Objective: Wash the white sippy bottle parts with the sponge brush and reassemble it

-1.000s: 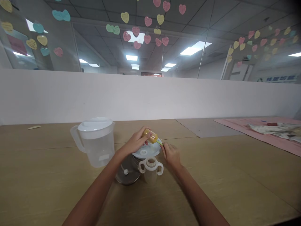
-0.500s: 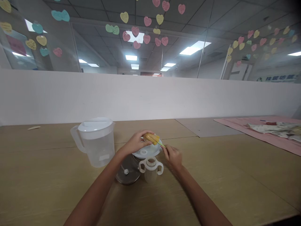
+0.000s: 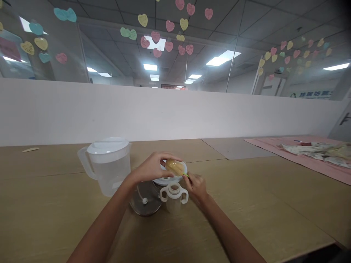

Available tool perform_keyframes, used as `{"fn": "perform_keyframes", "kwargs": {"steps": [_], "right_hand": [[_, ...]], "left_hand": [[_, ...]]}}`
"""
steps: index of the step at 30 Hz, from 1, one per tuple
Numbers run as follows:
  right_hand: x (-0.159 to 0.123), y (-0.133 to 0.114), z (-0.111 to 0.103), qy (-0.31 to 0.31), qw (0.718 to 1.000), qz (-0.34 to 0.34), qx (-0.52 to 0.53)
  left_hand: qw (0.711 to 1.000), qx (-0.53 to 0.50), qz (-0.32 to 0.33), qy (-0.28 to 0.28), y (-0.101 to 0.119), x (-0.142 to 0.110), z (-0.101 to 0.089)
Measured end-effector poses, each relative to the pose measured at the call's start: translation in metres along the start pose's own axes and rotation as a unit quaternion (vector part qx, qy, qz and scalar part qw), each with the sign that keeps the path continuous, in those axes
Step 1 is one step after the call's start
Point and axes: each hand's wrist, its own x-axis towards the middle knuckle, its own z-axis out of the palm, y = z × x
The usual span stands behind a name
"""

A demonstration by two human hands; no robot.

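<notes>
My left hand (image 3: 153, 166) is wrapped around a clear, dome-shaped bottle cap (image 3: 170, 163), its mouth tilted down to the right. Inside the cap sits the yellow head of a sponge brush (image 3: 178, 168). My right hand (image 3: 196, 184) pinches the brush's thin green handle just outside the cap's mouth. Close below the hands stands an uncapped baby bottle (image 3: 173, 208) with two white handles. Behind it, partly hidden by my left hand, is a white plate (image 3: 184, 167) with a small pale part on it. A dark round lid or tray (image 3: 145, 208) with a white-ended tube lies left of the bottle.
A clear lidded pitcher (image 3: 113, 179) of water stands to the left. At the far right, a pink cloth (image 3: 263, 144) carries crumpled fabric, with a grey mat (image 3: 230, 148) beside it. A low white wall (image 3: 164, 113) runs behind the wooden table (image 3: 246, 197).
The sponge head has gone deeper into the cap. My right hand has moved closer to my left, and the view has shifted slightly to the right.
</notes>
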Motion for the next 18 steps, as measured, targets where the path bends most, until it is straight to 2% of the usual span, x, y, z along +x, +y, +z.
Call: {"fn": "perform_keyframes", "kwargs": {"steps": [6,10,13,15,18], "right_hand": [[0.008,-0.007,-0.015,0.048,0.998,-0.037,0.017],[0.013,-0.011,-0.019,0.076,0.995,0.047,0.038],[0.016,-0.011,-0.017,0.011,0.989,0.118,0.088],[0.017,-0.012,-0.015,-0.04,0.982,0.135,0.127],[0.016,-0.016,-0.013,-0.042,0.979,0.129,0.152]], "left_hand": [[1.0,-0.012,-0.021,0.019,-0.003,-0.001,-0.006],[0.998,-0.036,-0.031,0.043,-0.012,0.001,-0.008],[0.998,-0.047,-0.038,0.01,-0.013,0.0,-0.009],[0.998,-0.055,-0.03,-0.008,-0.008,-0.003,-0.009],[0.999,-0.051,0.0,-0.003,0.005,-0.006,-0.009]]}}
